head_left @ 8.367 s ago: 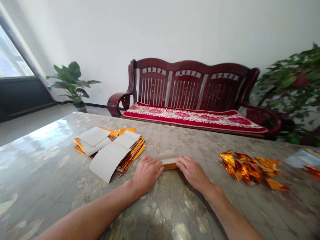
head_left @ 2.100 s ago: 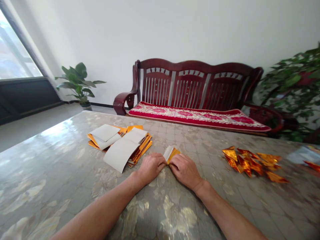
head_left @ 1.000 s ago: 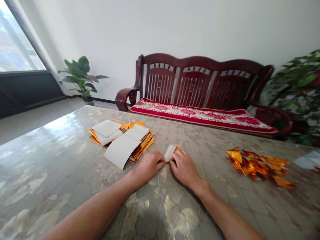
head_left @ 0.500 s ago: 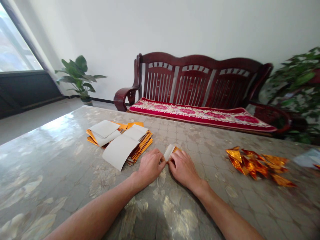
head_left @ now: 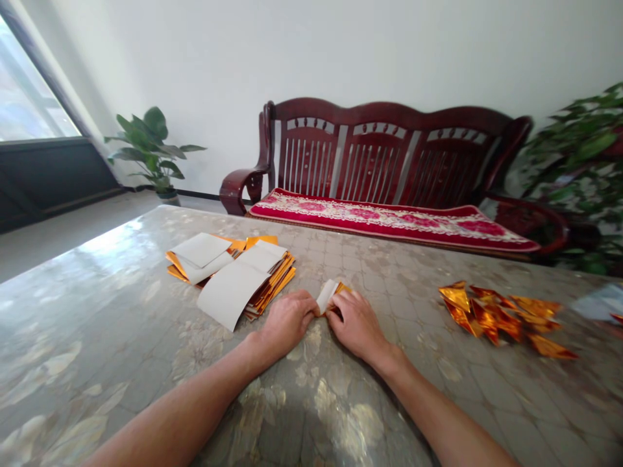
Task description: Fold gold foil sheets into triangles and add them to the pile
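Observation:
A small sheet of foil paper [head_left: 326,295], pale on one side and gold on the other, lies partly folded on the table between my hands. My left hand [head_left: 291,318] is closed at its left near edge, the fingertips pinching the paper there. On its right side my right hand [head_left: 354,323] has its fingers curled over the paper, hiding part of the gold side. Left of my hands is a loose stack of foil paper [head_left: 233,292], white faces up with gold edges showing. Several folded gold foil pieces [head_left: 496,314] lie in a pile to the right.
The table [head_left: 146,376] has a shiny patterned cover. A clear plastic bag [head_left: 598,303] lies at its right edge. Beyond the table stands a dark red wooden bench [head_left: 379,155] with a red floral cushion [head_left: 389,219]. Potted plants [head_left: 154,152] flank the bench.
My left hand has shifted slightly left and its fingers sit lower against the paper's edge. The right hand stays almost in place on the paper.

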The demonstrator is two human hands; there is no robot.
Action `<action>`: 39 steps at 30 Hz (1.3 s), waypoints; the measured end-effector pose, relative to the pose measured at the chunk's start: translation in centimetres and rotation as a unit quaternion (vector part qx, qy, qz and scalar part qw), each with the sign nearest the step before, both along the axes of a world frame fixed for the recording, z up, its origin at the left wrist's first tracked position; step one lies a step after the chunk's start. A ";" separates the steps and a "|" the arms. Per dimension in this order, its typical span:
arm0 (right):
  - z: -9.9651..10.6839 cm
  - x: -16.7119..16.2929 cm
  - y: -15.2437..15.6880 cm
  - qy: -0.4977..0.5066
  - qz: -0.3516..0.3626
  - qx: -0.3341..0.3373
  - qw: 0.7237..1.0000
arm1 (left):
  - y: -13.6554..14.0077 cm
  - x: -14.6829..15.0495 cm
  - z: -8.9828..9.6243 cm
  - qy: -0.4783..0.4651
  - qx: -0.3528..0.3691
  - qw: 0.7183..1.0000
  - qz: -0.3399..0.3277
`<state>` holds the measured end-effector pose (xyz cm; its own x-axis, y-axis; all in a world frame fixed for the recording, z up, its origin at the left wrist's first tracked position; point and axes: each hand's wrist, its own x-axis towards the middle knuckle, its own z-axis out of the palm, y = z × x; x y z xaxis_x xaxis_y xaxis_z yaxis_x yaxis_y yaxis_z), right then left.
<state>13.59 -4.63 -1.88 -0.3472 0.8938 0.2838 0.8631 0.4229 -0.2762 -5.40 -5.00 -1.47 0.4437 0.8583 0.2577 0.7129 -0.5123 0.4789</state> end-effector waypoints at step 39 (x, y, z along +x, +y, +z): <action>0.4 -0.3 -0.3 -0.019 0.022 -0.022 0.999 | -0.5 -0.5 -0.2 -0.005 0.016 0.999 -0.035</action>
